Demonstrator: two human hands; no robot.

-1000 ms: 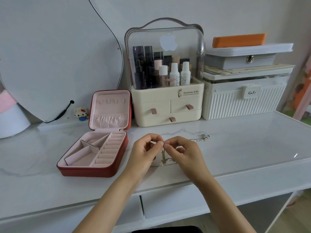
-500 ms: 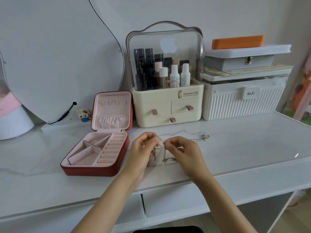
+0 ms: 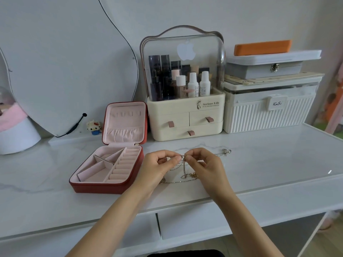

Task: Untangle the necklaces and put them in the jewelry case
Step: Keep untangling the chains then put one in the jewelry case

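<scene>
Head view shows us early in the job: the necklaces (image 3: 182,171) are one tangled bunch, part lifted, part trailing on the white table (image 3: 269,164) just right of the open jewelry case (image 3: 109,169), whose compartments look empty. Our left hand (image 3: 157,167) and right hand (image 3: 206,166) hover close together above the table, fingertips nearly touching, each pinching a chain strand at the knot.

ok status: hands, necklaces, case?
Left hand and right hand both pinching tangled necklaces above the table. Jewelry case open, no necklace in it. Path looks unobstructed.
</scene>
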